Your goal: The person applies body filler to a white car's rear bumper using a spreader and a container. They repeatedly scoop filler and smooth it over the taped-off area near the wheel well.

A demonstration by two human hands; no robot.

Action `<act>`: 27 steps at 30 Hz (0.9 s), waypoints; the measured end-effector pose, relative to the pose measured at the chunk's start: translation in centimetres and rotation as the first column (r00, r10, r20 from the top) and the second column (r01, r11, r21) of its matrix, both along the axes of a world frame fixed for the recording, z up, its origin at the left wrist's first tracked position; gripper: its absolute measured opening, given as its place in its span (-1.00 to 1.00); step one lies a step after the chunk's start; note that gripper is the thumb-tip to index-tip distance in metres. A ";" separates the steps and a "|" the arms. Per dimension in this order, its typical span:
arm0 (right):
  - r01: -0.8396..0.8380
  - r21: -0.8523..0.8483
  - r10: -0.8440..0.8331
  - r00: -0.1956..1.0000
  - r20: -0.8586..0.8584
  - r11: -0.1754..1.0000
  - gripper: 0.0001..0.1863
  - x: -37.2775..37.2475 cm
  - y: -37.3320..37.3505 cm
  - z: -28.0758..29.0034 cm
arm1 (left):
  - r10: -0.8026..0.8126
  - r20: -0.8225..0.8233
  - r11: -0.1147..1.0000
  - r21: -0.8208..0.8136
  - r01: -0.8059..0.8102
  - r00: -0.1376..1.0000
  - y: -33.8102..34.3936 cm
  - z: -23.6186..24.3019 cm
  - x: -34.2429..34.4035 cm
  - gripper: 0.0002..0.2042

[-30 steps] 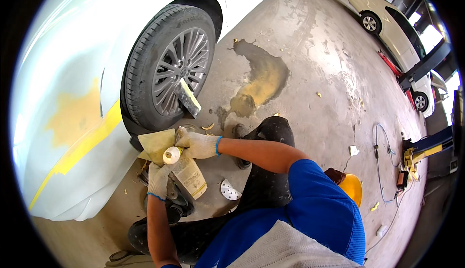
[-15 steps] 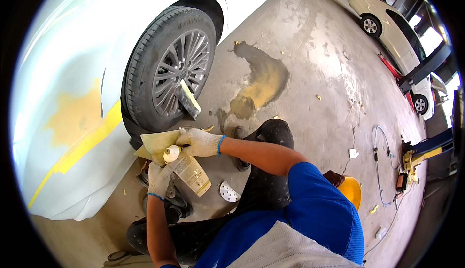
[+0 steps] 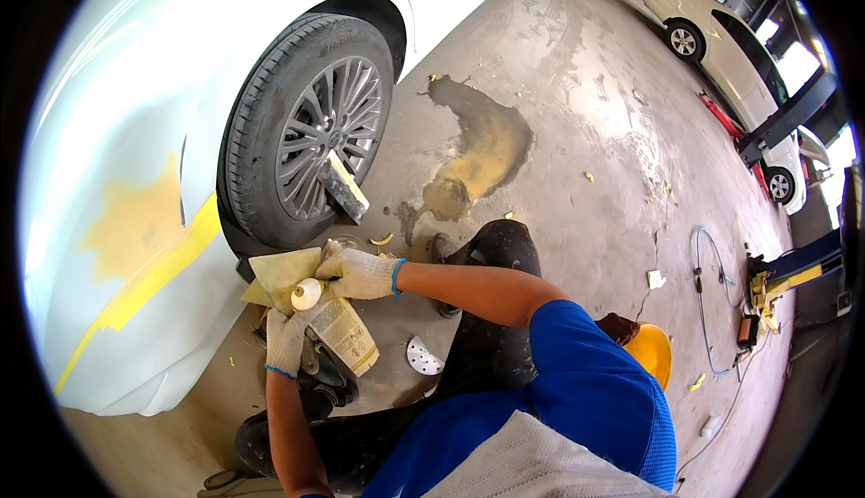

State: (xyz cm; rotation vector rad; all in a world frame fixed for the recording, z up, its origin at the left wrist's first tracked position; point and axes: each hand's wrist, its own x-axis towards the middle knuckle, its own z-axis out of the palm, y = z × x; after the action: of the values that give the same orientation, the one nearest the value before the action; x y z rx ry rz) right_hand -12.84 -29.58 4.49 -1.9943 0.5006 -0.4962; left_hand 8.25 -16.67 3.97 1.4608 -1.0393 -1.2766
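Concrete floor [image 3: 577, 255]; gloved hands [image 3: 364, 275] partly hide white-tipped object [image 3: 306, 294].

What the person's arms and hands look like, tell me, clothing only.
The left hand and right hand wear off-white knitted gloves, each with a bright blue edge at the wrist. Both forearms are bare. The right sleeve is short and blue; only a sliver of blue shows at the left arm.

Blue hose [image 3: 702, 313] on flr [image 3: 586, 237], wht car [image 3: 730, 70] bkgd.
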 end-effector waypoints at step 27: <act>-0.041 0.646 0.126 0.988 -0.085 0.762 -0.29 0.1 1.7 0.2 | 0.089 0.182 0.993 -0.096 -0.072 0.979 -0.5 -2.1 -1.1 -0.59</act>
State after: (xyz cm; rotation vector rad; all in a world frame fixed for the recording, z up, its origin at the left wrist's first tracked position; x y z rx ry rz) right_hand -12.78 -27.89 4.72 -1.3684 0.5637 -0.1061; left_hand 7.12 -17.16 1.83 1.5598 -1.1325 -1.0384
